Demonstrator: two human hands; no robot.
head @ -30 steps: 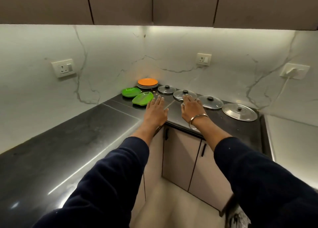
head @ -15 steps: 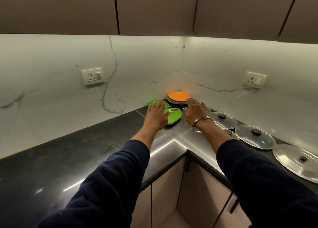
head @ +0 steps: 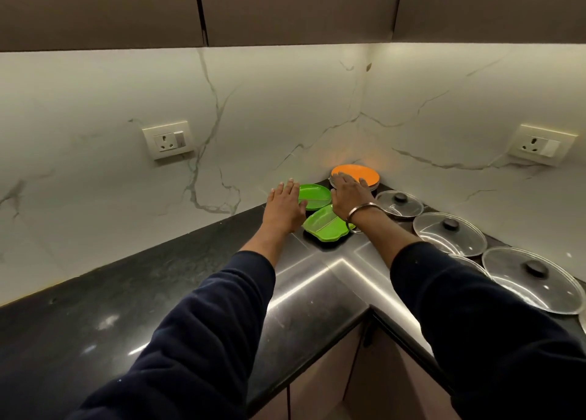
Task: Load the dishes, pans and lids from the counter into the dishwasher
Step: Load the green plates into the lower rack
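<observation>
In the counter's inner corner an orange plate [head: 360,173] tops a small stack. Two green divided plates lie in front of it, the far one [head: 315,195] and the near one [head: 324,225]. My left hand [head: 283,209] reaches with straight fingers beside the far green plate's left edge. My right hand [head: 348,194], with a metal bangle at the wrist, stretches flat over the front rim of the orange plate stack. Neither hand holds anything. Three glass lids run along the right counter: a small one [head: 400,203], a middle one [head: 448,233] and a large one [head: 532,278].
The black counter [head: 152,292] is L-shaped with marble walls behind. Wall sockets sit at the left [head: 168,140] and right [head: 543,144]. Cabinets hang overhead. Cupboard doors [head: 320,384] show below the corner. No dishwasher is in view.
Both hands have moved forward into the corner, from the counter's front edge to the green and orange plates. The view has swung left and closer, so the lids now lie to the right.
</observation>
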